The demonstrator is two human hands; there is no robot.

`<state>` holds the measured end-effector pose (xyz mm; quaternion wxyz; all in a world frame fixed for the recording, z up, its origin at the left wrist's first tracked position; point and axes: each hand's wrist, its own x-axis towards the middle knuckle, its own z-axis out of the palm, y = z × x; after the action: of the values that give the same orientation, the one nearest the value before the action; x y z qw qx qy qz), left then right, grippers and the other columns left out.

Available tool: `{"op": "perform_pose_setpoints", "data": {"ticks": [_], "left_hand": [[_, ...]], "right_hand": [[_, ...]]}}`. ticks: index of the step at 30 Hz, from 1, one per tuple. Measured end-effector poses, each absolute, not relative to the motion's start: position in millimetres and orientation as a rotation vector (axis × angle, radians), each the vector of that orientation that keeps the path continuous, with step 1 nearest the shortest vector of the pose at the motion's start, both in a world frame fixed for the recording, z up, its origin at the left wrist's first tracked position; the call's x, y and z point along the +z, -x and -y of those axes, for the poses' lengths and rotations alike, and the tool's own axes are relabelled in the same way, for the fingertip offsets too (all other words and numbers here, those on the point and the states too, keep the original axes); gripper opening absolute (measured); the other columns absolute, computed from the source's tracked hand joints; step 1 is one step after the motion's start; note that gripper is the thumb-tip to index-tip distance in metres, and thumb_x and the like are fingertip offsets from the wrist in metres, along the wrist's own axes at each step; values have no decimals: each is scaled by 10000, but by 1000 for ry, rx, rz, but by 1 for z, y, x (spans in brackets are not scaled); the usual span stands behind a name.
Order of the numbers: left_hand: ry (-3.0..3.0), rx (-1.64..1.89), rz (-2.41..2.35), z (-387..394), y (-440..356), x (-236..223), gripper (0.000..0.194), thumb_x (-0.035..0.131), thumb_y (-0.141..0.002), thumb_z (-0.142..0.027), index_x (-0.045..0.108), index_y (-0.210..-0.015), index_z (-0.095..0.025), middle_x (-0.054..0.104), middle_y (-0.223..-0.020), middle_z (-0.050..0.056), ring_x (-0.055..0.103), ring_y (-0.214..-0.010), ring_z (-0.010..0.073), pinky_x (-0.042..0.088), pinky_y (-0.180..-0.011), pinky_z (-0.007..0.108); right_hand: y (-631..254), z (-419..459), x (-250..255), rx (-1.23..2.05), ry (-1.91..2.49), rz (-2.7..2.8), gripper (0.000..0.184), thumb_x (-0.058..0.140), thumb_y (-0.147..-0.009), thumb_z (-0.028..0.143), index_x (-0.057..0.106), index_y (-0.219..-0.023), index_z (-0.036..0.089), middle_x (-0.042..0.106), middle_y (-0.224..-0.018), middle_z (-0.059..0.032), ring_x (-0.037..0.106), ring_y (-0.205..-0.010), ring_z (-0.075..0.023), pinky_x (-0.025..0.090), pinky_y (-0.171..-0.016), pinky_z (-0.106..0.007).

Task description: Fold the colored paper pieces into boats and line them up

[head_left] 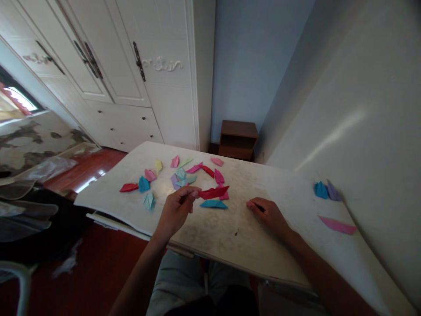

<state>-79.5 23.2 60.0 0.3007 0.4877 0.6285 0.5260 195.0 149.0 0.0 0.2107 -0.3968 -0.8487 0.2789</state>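
My left hand (177, 205) pinches one end of a folded red paper piece (214, 192), lifted just above the white table (230, 232). A folded blue paper piece (213, 204) lies right below it on the tabletop. My right hand (268, 212) rests on the table to the right, fingers curled with something small and dark under them that I cannot make out. Several more folded paper pieces in pink, red, teal, yellow and purple (179, 175) are scattered beyond my left hand.
A blue and a purple folded piece (327, 191) and a long pink piece (338, 226) lie by the right wall. White wardrobe doors (131, 66) stand behind the table, a brown bedside cabinet (238, 138) in the corner. Clutter and plastic (39, 171) sit at left.
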Motion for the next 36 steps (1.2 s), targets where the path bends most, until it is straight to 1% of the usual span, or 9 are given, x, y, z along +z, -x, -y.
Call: {"op": "perform_pose_setpoints", "data": {"ticks": [5,8,10,14,19,23,26,31,36], "left_hand": [[-1218,1366,-1552,-26,69,67,325,593,-816,-433,676,-884,-127,612,-677,21,474,-497,71,381,-475,193],[-1247,1299,-1497,-33,62,70,313,612,-795,-439,674,-825,-133,582,-606,6,492,-500,81,408,-491,197],[-1279,1266,-1466,-38,57,71,308,596,-809,-433,674,-831,-136,586,-592,4,497,-494,81,410,-489,194],[-1303,1256,-1406,-47,45,72,302,565,-838,-412,665,-831,-127,647,-679,29,498,-484,64,383,-466,182],[-1178,1273,-1294,-65,25,72,286,591,-815,-405,638,-816,-123,594,-576,-1,491,-444,61,339,-427,165],[-1151,1217,-1266,-93,4,72,272,620,-797,-364,661,-897,-114,664,-720,32,500,-447,46,315,-402,152],[-1284,1101,-1259,-120,-18,75,226,602,-817,-285,669,-921,-96,692,-793,60,510,-454,40,310,-388,144],[-1526,828,-1180,-166,-67,80,161,565,-831,-192,664,-853,-67,698,-766,75,545,-458,45,355,-410,135],[-1711,510,-1186,-198,-121,64,144,547,-802,-122,666,-849,-55,711,-797,90,573,-458,55,426,-463,147]], "right_hand": [[-195,-150,-1,767,1090,2369,394,410,-937,445,637,-780,163,643,-762,-50,566,-687,-171,395,-644,-277],[-194,-149,-1,762,1078,2371,389,406,-939,435,633,-772,167,646,-759,-55,563,-686,-175,395,-640,-280],[-193,-149,0,758,1068,2368,379,406,-936,425,629,-767,169,646,-759,-56,562,-686,-175,395,-641,-281],[-193,-150,0,738,1035,2375,374,400,-933,408,617,-743,170,648,-782,-64,566,-705,-179,398,-664,-283],[-193,-150,-3,684,1030,2382,367,410,-944,393,599,-722,170,628,-743,-49,556,-683,-166,378,-654,-266],[-191,-148,-2,535,1028,2452,355,407,-948,345,571,-693,161,602,-709,-45,506,-639,-150,336,-617,-262],[-190,-145,-2,439,1014,2518,315,426,-941,309,587,-713,161,615,-724,-46,504,-642,-148,318,-611,-265],[-190,-141,-1,343,882,2629,273,474,-930,280,620,-740,150,659,-761,-56,556,-697,-159,336,-649,-270],[-191,-140,3,338,831,2654,260,513,-906,272,642,-721,142,672,-756,-57,571,-671,-156,344,-622,-267]]}}
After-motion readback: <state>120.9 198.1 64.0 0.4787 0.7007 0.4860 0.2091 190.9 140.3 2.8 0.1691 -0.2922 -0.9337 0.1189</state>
